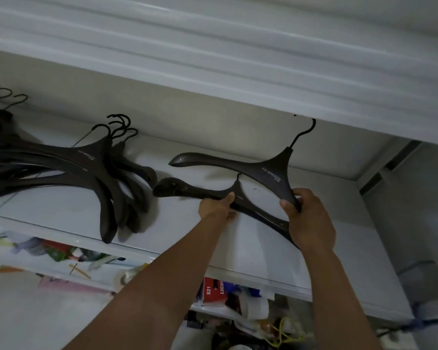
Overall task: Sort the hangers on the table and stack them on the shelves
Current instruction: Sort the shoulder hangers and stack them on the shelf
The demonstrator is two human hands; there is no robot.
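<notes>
Hangers going onto the white shelf (276, 248), both hands at work.

Left hand (216, 207) has its fingers clenched on the lower dark wooden hanger (187, 192); right hand (310, 221) grips one arm end of the upper dark wooden hanger (271, 168). Best lay them flat, hooks rearward, matching the dark hanger pile (86, 173) well to the left. Each runs left-right, the upper hanger's hook pointing back and upward.
</notes>
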